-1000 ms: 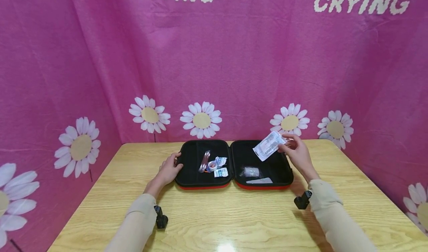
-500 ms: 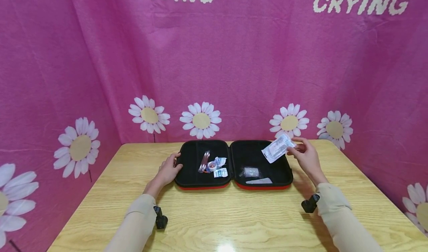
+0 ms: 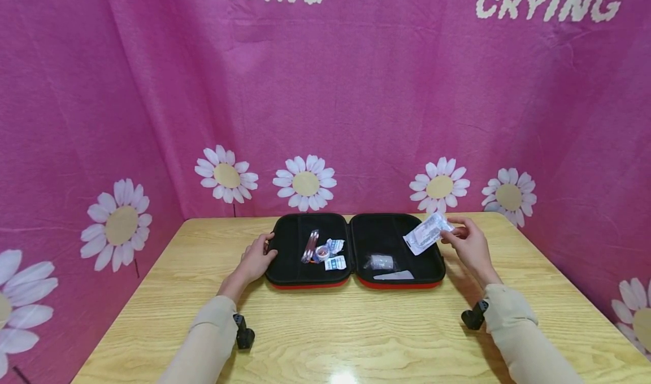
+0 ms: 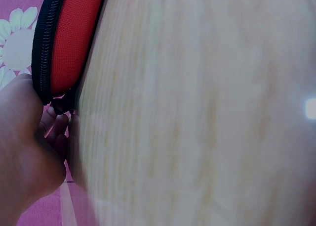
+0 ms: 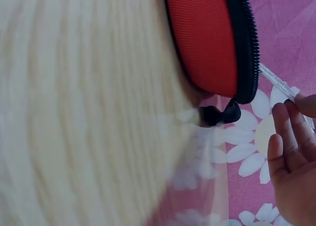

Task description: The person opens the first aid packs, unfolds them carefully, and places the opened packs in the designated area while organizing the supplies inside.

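Observation:
A zip-up case with a black lining and red outside lies spread open on the table. At its left edge is my left hand, thumb at the rim and fingers curled by the zip end in the left wrist view. My right hand pinches a flat white printed packet by its corner, tilted above the right half. The packet appears edge-on in the right wrist view. In the left half lie brown-and-white sticks, a tape roll and white-blue packets.
Inside the right half are a wrapped white roll and a flat pale piece near the front rim. The case stands toward the back of the wooden table. Behind hangs a pink flowered cloth.
My right hand has drawn the white packet rightward and slightly down, toward the right rim of the case. The left hand has stayed at the left edge.

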Motion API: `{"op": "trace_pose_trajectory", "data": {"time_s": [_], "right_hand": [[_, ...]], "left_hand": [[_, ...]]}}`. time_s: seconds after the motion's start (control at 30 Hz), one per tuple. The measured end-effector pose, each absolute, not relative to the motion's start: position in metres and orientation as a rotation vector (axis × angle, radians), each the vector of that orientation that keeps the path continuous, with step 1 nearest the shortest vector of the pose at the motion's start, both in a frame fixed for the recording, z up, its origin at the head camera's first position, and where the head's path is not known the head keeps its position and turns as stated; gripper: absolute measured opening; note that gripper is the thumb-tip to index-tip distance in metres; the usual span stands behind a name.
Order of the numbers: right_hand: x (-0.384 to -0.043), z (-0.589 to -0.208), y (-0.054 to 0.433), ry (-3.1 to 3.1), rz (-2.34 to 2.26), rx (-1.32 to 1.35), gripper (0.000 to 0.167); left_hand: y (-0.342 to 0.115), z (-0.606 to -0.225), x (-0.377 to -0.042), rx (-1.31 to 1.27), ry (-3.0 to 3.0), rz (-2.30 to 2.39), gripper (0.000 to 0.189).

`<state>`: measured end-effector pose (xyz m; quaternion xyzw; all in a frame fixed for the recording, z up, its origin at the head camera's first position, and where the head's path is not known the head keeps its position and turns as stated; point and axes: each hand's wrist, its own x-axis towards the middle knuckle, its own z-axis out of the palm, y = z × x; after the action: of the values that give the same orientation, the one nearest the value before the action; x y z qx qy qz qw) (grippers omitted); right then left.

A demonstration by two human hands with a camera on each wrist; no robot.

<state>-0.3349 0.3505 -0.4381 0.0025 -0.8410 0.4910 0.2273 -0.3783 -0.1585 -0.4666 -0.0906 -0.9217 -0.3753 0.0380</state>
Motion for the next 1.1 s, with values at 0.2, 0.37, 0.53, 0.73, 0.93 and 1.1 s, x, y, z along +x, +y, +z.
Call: {"op": "trace_pose_trajectory", "data": {"time_s": [0.2,0.37,0.53,0.73,0.93,1.1], "right_hand": [[-0.335,-0.443,0.348,-2.351,1.357,-0.017,0.043],[-0.336,-0.447,0.344,-2.367,1.456,-0.054,0.044],[-0.338,-0.448,0.34,-2.356,1.579,-0.084,0.046],[-0.34,-0.447,0.339,-2.376,1.598,-0.175,0.047],[-0.34,-0.448,0.342,-2.42,1.596,-0.245,0.045],[-0.34,-0.447,0.342,-2.423,1.645,-0.283,0.047]], "left_hand": [[-0.157,-0.465,-0.377,-0.285,-2.799,-1.136,0.05],[-0.157,-0.465,-0.377,-0.285,-2.805,-1.139,0.051],[-0.157,-0.466,-0.378,-0.28,-2.808,-1.144,0.052],[-0.157,-0.467,-0.379,-0.273,-2.819,-1.154,0.053],[-0.158,-0.466,-0.378,-0.282,-2.822,-1.147,0.053],[-0.158,-0.467,-0.378,-0.272,-2.83,-1.147,0.053]]}}
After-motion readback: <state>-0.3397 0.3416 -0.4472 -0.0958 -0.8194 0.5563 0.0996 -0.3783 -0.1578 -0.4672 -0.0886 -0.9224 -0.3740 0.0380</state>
